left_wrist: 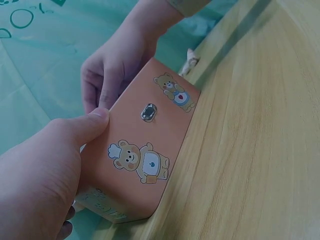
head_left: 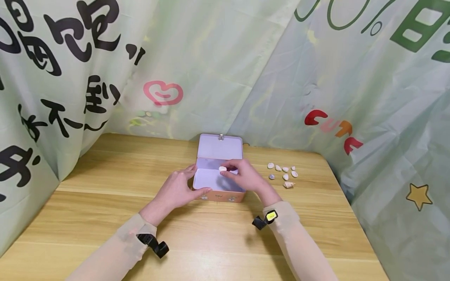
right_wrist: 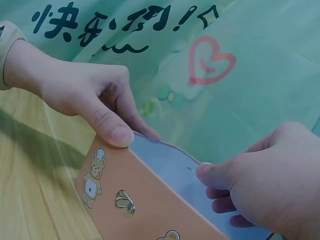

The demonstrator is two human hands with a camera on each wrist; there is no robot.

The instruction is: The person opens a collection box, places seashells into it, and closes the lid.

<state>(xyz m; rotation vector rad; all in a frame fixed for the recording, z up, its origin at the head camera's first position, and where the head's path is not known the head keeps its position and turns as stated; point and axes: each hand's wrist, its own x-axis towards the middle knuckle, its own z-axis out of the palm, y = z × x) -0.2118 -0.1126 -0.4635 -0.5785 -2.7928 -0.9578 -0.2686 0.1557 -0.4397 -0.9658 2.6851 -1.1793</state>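
An orange tin box (head_left: 225, 196) with a lilac inside stands on the table, its lid (head_left: 220, 147) raised at the back. Bear pictures and a metal clasp (left_wrist: 149, 112) mark its front. My left hand (head_left: 177, 189) grips the box at the left, thumb on the front rim and fingers along the left side. Over the inside of the box, my right hand (head_left: 246, 176) pinches a small white shell (head_left: 222, 169) between thumb and fingers. In the right wrist view that shell is mostly hidden behind the right thumb (right_wrist: 204, 172).
Several small pale shells (head_left: 278, 168) lie right of the box, with a bluish one (head_left: 272, 176) and a pointed spiral shell (head_left: 289, 184) among them. A printed curtain (head_left: 218, 70) hangs behind and beside the wooden table (head_left: 197, 242).
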